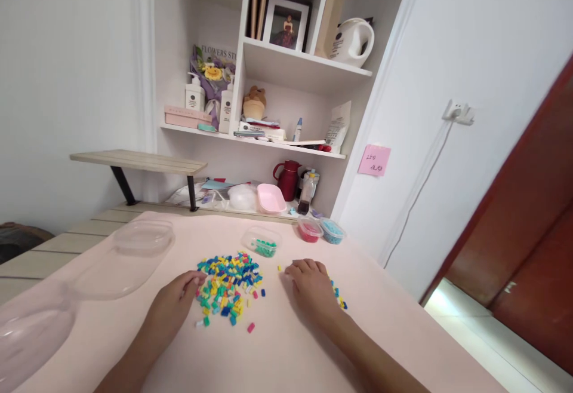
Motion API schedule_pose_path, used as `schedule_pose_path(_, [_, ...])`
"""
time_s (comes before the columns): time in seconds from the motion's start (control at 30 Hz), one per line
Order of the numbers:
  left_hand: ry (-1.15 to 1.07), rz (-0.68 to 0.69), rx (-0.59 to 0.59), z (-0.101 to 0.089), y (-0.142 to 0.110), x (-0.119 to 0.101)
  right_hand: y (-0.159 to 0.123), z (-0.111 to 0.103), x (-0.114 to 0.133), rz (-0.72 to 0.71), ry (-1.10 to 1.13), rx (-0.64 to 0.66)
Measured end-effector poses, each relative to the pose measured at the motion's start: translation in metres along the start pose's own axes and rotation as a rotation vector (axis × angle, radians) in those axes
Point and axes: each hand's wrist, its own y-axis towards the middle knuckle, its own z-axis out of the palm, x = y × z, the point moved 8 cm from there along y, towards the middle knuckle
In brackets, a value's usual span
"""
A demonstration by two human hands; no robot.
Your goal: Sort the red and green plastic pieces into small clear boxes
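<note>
A loose pile of small coloured plastic bricks (228, 279) lies on the pink table cover, mostly blue, yellow, green and white. At its left edge is my left hand (176, 297), fingers curled with thumb and fingertips together; whatever may be between them is too small to make out. To the right of the pile, my right hand (313, 288) rests palm down on the table, fingers slightly bent and a little apart. A second group of bricks (336, 294) shows beyond its right side, partly hidden by the hand. Behind the pile sits a clear tub (265, 243) with green bricks.
Two clear tubs stand at the back right, one with red pieces (310, 230) and one with light blue pieces (332, 232). Transparent plastic containers (143, 235) lie on the left. Beyond the table edge are a pink tray (271, 199), a dark red jug (287, 179) and a bottle (307, 195).
</note>
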Motion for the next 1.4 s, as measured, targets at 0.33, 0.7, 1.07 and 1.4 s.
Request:
schedule_pose_path(0.33, [0.034, -0.017, 0.0, -0.001, -0.002, 0.0, -0.053, -0.004, 0.116, -0.457, 0.265, -0.01])
schedule_pose_path(0.7, [0.007, -0.004, 0.007, 0.001, -0.002, 0.002, -0.006, 0.002, 0.009, -0.082, -0.107, -0.007])
schedule_pose_path(1.07, [0.01, 0.048, -0.051, -0.001, -0.004, -0.004, 0.003, -0.002, 0.068, -0.173, 0.548, 0.171])
schedule_pose_path(1.4, [-0.035, 0.106, -0.058, 0.001, -0.003, -0.003, 0.028, 0.012, 0.137, -0.519, 0.369, 0.053])
